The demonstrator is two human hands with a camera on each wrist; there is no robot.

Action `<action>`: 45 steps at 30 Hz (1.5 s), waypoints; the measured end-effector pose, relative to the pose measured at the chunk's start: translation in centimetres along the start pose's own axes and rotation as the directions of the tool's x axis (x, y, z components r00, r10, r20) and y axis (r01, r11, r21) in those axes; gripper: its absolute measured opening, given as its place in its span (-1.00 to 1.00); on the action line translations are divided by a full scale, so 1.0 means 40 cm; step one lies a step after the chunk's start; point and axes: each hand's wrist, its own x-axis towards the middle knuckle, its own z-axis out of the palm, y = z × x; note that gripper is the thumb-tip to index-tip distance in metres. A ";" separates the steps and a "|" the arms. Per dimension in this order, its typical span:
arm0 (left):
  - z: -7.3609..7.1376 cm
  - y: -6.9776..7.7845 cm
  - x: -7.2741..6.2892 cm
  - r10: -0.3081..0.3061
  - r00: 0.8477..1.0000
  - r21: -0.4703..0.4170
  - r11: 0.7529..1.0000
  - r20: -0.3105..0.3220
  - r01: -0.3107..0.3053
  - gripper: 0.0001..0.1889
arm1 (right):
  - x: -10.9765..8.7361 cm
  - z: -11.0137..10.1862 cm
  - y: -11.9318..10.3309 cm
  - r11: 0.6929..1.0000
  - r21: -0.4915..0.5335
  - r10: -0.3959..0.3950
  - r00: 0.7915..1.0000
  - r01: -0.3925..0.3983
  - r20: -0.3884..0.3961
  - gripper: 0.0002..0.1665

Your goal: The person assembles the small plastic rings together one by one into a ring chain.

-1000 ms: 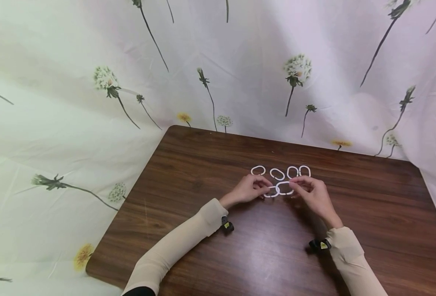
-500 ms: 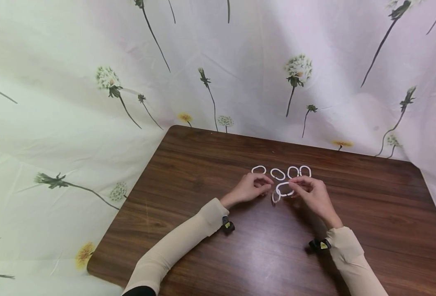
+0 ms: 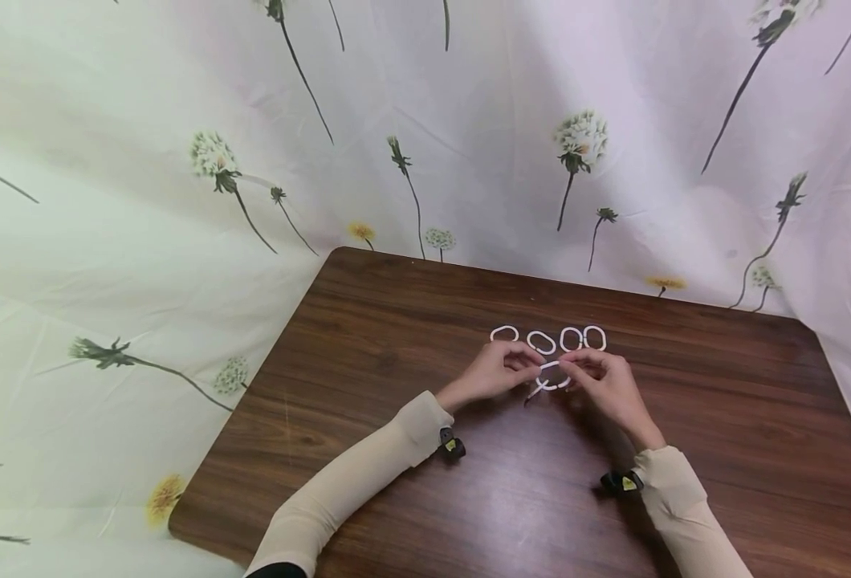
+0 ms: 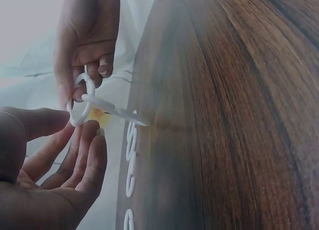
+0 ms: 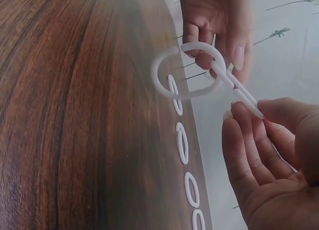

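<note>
Two white plastic chain links hang together between my hands, above the table. My right hand [image 3: 608, 388] pinches one end of the upper link [image 5: 246, 101] between thumb and fingers. At that link's other end, my left hand [image 3: 501, 371] holds it with thumb and fingertips. The lower link [image 5: 160, 83] is looped through the upper one and dangles free; a gap in its rim shows in the right wrist view. From the left wrist, this lower link [image 4: 114, 109] slants out sideways toward the tabletop.
Several loose white links lie in a row just beyond my hands, among them a far-left link [image 3: 506, 327] and a far-right link [image 3: 604, 339]. They rest on a dark wooden table [image 3: 396, 321]. A flower-printed cloth [image 3: 498, 160] hangs behind and left of it.
A second ago my left hand held the lower link; it let go and that link swung down. My left hand has since moved right to the upper link. My right hand keeps its grip.
</note>
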 end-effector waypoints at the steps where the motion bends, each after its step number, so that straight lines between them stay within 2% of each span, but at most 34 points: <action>1: 0.000 -0.002 0.000 0.003 1.000 0.004 1.000 0.000 -0.003 -0.82 | 0.000 0.001 -0.001 1.000 0.005 0.000 1.000 0.000 0.001 -0.78; 17: 0.004 -0.008 -0.008 0.007 1.000 0.001 1.000 -0.013 -0.007 -0.81 | 0.006 0.001 -0.003 1.000 0.029 0.005 1.000 -0.006 0.030 -0.77; 24: 0.004 -0.011 -0.009 -0.008 1.000 -0.046 0.999 -0.030 0.007 -0.81 | 0.012 -0.015 0.002 0.995 0.095 0.009 1.000 -0.011 0.025 -0.66; 33: -0.003 -0.019 -0.013 -0.030 0.998 -0.036 0.999 -0.059 0.028 -0.81 | 0.024 -0.051 0.021 0.995 0.098 0.023 0.999 -0.026 0.031 -0.62; 38: -0.007 -0.015 -0.014 -0.057 0.996 -0.063 0.997 -0.074 0.052 -0.81 | 0.033 -0.075 0.039 0.997 0.066 0.028 0.999 -0.030 0.035 -0.64; 45: -0.010 -0.020 -0.017 -0.069 0.995 -0.071 0.995 -0.078 0.064 -0.83 | 0.045 -0.099 0.064 0.998 -0.038 0.046 0.999 -0.046 0.010 -0.65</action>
